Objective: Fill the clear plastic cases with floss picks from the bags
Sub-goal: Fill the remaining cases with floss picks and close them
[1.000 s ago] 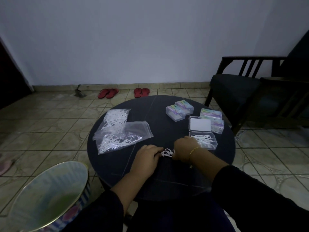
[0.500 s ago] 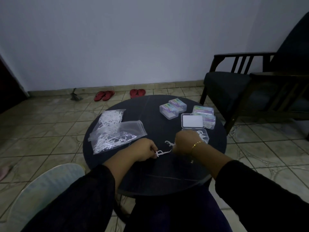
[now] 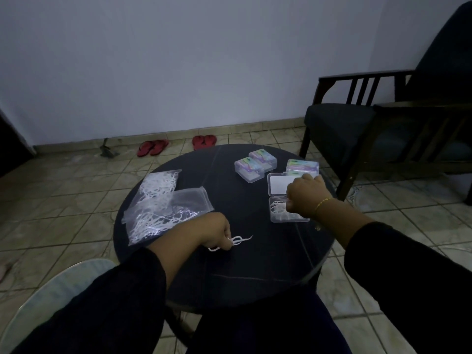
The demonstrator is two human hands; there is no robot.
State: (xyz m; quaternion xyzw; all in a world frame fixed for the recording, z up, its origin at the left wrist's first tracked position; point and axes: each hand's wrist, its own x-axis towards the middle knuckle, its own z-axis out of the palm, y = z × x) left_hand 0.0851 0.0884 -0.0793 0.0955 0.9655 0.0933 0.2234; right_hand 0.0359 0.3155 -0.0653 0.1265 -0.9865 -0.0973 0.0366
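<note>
White plastic floss picks (image 3: 237,241) lie under our left hand (image 3: 215,232) near the front of the round dark table (image 3: 255,272); only one view serves us, the head camera, so we go through it from left to right. Our left fingers (image 3: 224,242) are curled down and pinch a small bunch of the picks against the table, the tails fanning out to the right. Behind that hand two clear bags (image 3: 163,208) of picks overlap, well stocked. Across the table our right hand (image 3: 304,196) hovers over the open clear case (image 3: 281,213), whose base already holds a loose layer of picks and whose lid (image 3: 278,183) lies flat behind it. Those fingers are bent downward over the case, and in the dim light we cannot tell whether they hold a pick or nothing. Four closed cases (image 3: 255,166) stand behind, apparently filled.

We judge the picks very light, thin and springy, apt to tangle by their forked heads and to skid on the smooth table. Better to take them by the stems, aligned in a small bundle, than by the floss ends. The case is light too and could slide if pushed.
</note>
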